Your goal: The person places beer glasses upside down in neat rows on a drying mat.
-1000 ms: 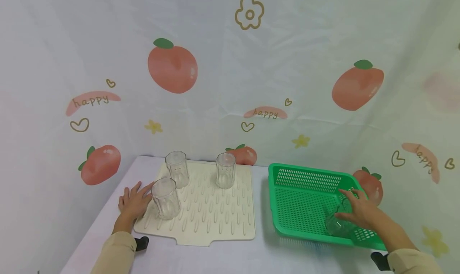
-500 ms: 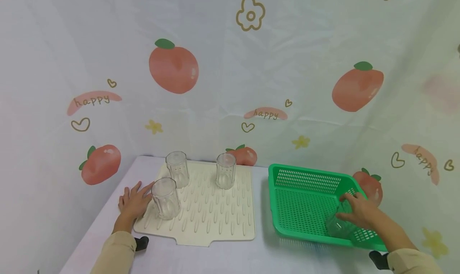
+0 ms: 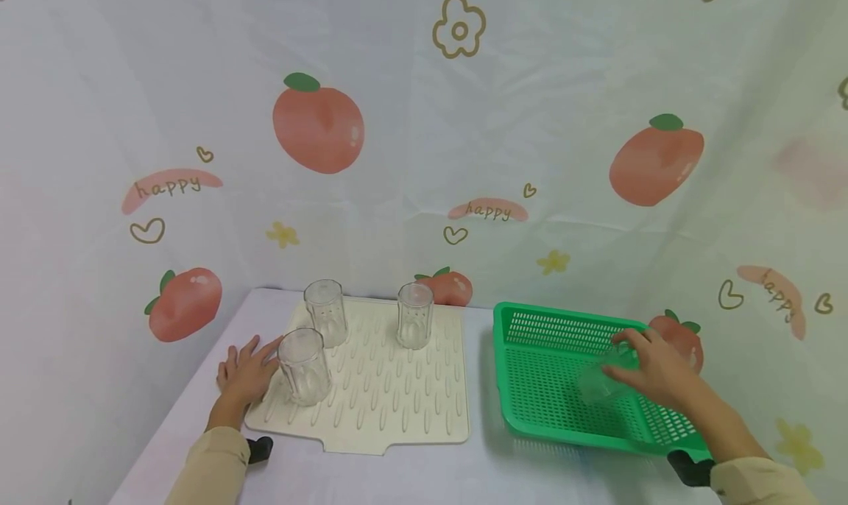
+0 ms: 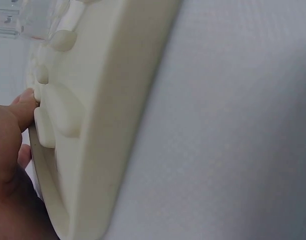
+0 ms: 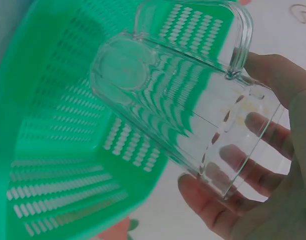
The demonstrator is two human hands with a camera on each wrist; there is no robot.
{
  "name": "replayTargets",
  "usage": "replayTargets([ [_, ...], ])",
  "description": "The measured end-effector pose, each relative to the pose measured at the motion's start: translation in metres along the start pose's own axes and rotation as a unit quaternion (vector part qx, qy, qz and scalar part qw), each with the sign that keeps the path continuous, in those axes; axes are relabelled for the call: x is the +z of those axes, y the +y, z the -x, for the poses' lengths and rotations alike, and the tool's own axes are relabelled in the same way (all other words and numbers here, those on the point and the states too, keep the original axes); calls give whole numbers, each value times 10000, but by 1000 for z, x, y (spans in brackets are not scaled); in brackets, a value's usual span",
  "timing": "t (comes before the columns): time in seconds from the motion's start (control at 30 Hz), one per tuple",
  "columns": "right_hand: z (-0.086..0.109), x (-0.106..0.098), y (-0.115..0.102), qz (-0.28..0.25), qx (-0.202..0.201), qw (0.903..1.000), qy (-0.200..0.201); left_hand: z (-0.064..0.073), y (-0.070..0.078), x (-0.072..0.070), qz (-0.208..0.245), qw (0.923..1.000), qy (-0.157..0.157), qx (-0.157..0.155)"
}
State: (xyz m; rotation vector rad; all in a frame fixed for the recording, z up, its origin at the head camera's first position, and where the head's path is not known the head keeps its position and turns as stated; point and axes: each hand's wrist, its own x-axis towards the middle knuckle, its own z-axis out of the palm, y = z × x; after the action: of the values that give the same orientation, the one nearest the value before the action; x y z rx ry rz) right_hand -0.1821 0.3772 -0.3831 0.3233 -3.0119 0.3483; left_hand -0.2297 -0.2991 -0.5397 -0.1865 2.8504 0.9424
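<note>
A clear glass mug (image 5: 157, 95) with a handle is held in my right hand (image 3: 662, 372). Thumb and fingers close round its rim end in the right wrist view, and its base tilts over the green plastic basket (image 3: 501, 387). At the left, my left hand (image 3: 248, 372) rests along the edge of a cream draining tray (image 3: 364, 435), fingers spread. Right beside those fingertips stands one clear glass (image 3: 306, 372) on the tray. Behind it is another glass (image 3: 327, 317), and a third glass (image 3: 415, 321) stands at the tray's back right.
The basket's raised, slotted walls surround the space under the right hand. Raised oblong ridges (image 4: 63, 110) cover the tray. A white table (image 3: 450, 475) carries everything, and a printed curtain (image 3: 397, 159) hangs close behind it.
My right hand has closed on the mug and moved it up and to the left inside the basket's outline. The left hand and the glasses on the tray stay put.
</note>
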Motion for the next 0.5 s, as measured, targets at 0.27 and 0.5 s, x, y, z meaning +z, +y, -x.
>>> replayTargets([
  [0.27,-7,0,-24,-700,34,9958,595,4,2,0,-39,10000,9,-30],
  [0.5,-9,7,-39,-1453,-22,9823,1182,3,6,-2,-124,9999,55,25],
])
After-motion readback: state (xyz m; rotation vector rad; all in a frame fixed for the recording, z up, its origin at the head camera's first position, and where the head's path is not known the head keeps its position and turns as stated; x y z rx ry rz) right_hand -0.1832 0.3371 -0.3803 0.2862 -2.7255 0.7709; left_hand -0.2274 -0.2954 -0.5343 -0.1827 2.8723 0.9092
